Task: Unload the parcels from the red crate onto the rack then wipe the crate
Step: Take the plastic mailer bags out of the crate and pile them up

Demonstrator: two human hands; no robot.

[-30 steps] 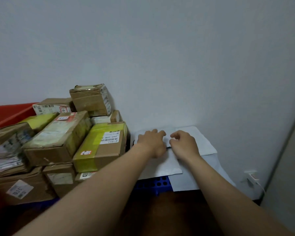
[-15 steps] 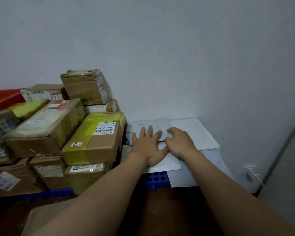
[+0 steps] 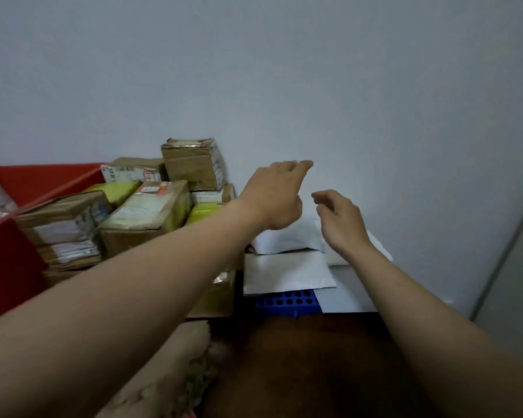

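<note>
Left hand (image 3: 272,197), right hand (image 3: 340,220) hover over white mailers (image 3: 287,270); fingers (image 3: 299,165) seemingly loose.

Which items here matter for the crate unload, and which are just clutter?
Job:
red crate
stacked cardboard parcels
white mailer bags on the blue rack
left hand and right hand, both empty

Lying about:
beige crumpled bundle, low in front
grey panel, at right
</note>
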